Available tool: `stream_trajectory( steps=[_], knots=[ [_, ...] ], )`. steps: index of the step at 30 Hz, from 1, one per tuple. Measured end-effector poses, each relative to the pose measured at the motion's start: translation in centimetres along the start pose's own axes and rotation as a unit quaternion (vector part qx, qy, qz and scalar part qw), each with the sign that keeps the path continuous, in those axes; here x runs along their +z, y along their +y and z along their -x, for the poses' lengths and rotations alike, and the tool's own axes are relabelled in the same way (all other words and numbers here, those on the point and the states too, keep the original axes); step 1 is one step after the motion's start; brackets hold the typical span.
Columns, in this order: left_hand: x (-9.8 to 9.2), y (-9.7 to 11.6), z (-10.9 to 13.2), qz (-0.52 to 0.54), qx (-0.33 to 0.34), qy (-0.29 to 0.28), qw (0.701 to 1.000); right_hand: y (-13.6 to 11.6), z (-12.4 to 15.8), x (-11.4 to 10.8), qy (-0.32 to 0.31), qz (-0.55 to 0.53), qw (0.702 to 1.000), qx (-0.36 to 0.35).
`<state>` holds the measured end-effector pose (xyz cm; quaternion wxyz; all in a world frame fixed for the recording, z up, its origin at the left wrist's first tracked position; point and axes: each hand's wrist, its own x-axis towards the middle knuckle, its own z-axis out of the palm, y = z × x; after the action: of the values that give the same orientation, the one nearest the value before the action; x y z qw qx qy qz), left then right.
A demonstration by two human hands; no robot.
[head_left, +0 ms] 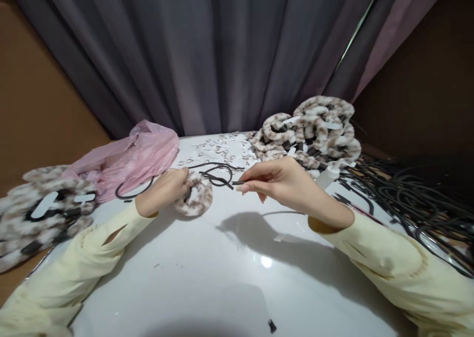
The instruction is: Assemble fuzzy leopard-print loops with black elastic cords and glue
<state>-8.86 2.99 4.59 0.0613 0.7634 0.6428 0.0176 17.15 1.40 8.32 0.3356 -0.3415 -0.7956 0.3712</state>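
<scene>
My left hand (166, 191) is closed on the inner edge of a small fluffy ring (202, 201), white with brown patches, raised over the table. Its fingertips are partly hidden behind the ring. A dark cord (217, 165) runs in loose loops between my two hands. Thumb and fingers of my right hand (287, 181) pinch a dark cord end, which points left towards the ring. Whether the left fingers also grip the cord, I cannot tell. Behind the loops, several small thin metal-looking pieces (222, 151) lie scattered on the white table (166, 277).
Fluffy rings with white tags are piled at the back right (311, 129) and far left (44, 213). A pink plastic bag (137, 154) lies at the back left. Dark cords (403, 198) cover the right side, near a small bottle (328, 176). A dark scrap (272, 325) lies in front.
</scene>
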Motion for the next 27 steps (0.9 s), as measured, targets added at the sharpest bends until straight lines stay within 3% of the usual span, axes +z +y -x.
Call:
stream_trajectory(
  steps=[2, 4, 6, 9, 15, 19, 24, 27],
  knots=[
    [-0.8, 1.2, 0.4, 0.143, 0.043, -0.115, 0.982, 0.2, 0.3, 0.4, 0.018, 0.047, 0.998, -0.046],
    [-1.5, 2.5, 0.9, 0.302, 0.059, -0.208, 0.928, 0.4, 0.6, 0.9, 0.024, 0.103, 0.989, -0.098],
    [-1.9, 3.7, 1.6, 0.419, 0.05, -0.257, 0.869, 0.5, 1.0, 1.5, 0.008, 0.145, 0.978, -0.151],
    [-1.9, 4.7, 2.4, 0.503, 0.036, -0.285, 0.815, 0.7, 1.5, 2.3, -0.015, 0.181, 0.963, -0.199],
    [-1.8, 5.1, 2.9, 0.613, -0.027, -0.303, 0.729, 1.0, 1.9, 2.7, -0.001, 0.222, 0.956, -0.189],
    [-1.8, 5.6, 3.5, 0.624, -0.033, -0.271, 0.732, 0.9, 2.0, 2.9, 0.0, 0.221, 0.958, -0.185],
    [-1.1, 6.6, 4.6, 0.563, -0.011, -0.18, 0.807, 0.5, 2.2, 2.9, -0.007, 0.222, 0.959, -0.176],
    [-1.0, 7.2, 5.0, 0.534, -0.019, -0.129, 0.835, 0.4, 2.2, 2.6, -0.006, 0.222, 0.958, -0.183]
  ],
)
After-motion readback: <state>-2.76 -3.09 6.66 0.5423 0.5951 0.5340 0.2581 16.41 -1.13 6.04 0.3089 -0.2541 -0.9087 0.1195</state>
